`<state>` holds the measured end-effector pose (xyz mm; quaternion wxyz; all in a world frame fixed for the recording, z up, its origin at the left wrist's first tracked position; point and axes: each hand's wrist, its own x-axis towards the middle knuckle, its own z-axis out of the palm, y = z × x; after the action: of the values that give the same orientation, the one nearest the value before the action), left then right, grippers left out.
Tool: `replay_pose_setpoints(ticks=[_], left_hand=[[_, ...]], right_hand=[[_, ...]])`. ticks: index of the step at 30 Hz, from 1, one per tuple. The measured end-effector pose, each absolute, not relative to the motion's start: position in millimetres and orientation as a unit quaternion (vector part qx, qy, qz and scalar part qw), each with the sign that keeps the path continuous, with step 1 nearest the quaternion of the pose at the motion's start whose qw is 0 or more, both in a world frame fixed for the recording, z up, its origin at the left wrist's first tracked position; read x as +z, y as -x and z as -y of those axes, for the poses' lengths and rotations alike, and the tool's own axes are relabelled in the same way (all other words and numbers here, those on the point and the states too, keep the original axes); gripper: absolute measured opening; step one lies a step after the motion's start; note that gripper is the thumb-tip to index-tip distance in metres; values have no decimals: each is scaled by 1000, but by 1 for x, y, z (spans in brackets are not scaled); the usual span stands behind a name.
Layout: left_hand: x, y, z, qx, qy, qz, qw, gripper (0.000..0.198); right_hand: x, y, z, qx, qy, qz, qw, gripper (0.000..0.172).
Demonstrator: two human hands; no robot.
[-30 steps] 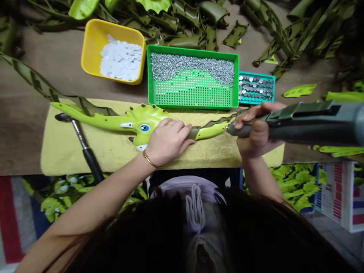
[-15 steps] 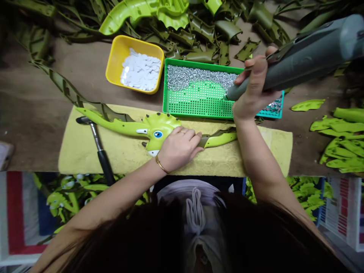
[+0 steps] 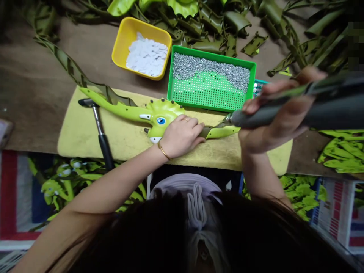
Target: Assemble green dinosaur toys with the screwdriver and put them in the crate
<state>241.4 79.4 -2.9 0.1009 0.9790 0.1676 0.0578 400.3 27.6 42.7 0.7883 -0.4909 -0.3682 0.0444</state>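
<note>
My left hand presses down on a lime-green plastic dinosaur toy, its fingers resting across the joint between the horned head and a long curved piece. My right hand grips a grey handheld power driver. The driver's metal tip points left and sits at the dark strip along that curved piece. The toy lies on a yellow fibrous mat.
A hammer lies on the mat beside the toy. Behind stand a yellow tub of white discs, a green perforated tray of small screws, and a partly hidden teal tray. Olive-green plastic pieces lie heaped around.
My right hand has brought the driver back down from over the trays to the curved toy piece. My left hand stays on the toy, and the view has shifted slightly.
</note>
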Motion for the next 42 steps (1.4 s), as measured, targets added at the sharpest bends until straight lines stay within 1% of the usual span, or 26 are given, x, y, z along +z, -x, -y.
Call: replay_pose_setpoints(ticks=[2, 5, 8, 13, 16, 18, 19, 22, 23, 25, 27, 32, 34, 36, 39, 42], left_hand=[[-3, -242, -79, 55, -979, -168, 106, 36], [-3, -242, -79, 50, -978, -169, 109, 34], [-2, -243, -80, 39, -979, -168, 110, 34], [1, -244, -80, 27, -982, -162, 97, 33], [1, -243, -81, 34, -982, -160, 97, 33], [0, -243, -81, 39, -981, -161, 103, 34], [0, -243, -81, 42, -980, -161, 106, 35], [-2, -242, -82, 56, -980, -159, 110, 38], [-3, -242, -82, 61, -980, -156, 109, 38], [-3, -241, -82, 68, -980, -151, 107, 38], [-3, -240, -83, 71, -981, -146, 107, 39], [-2, -240, -83, 76, -980, -143, 115, 39], [-3, -240, -83, 80, -980, -144, 116, 39], [-4, -240, -83, 86, -979, -144, 114, 38], [-6, -239, -83, 88, -980, -143, 109, 38], [-7, -239, -83, 84, -980, -144, 107, 39]], right_hand=[[38, -385, -8, 58, 477, 385, 788, 26], [26, -373, 5, 20, 487, 410, 771, 34], [19, -369, 5, 27, 487, 438, 755, 31], [18, -365, 10, 72, 508, 479, 713, 16], [22, -368, 8, 82, 517, 480, 704, 22], [27, -375, -6, 95, 507, 466, 719, 27], [30, -379, -18, 90, 492, 448, 741, 27], [34, -395, -66, 39, 441, 362, 820, 21], [32, -400, -82, 17, 435, 342, 833, 21], [24, -410, -109, -9, 448, 326, 832, 25], [11, -416, -125, -14, 477, 329, 815, 34], [-20, -426, -131, 41, 559, 357, 747, 52], [-24, -427, -130, 41, 580, 357, 731, 60], [-19, -428, -130, 49, 591, 357, 722, 63], [5, -425, -120, 55, 548, 376, 745, 59], [34, -415, -94, 35, 475, 402, 782, 44]])
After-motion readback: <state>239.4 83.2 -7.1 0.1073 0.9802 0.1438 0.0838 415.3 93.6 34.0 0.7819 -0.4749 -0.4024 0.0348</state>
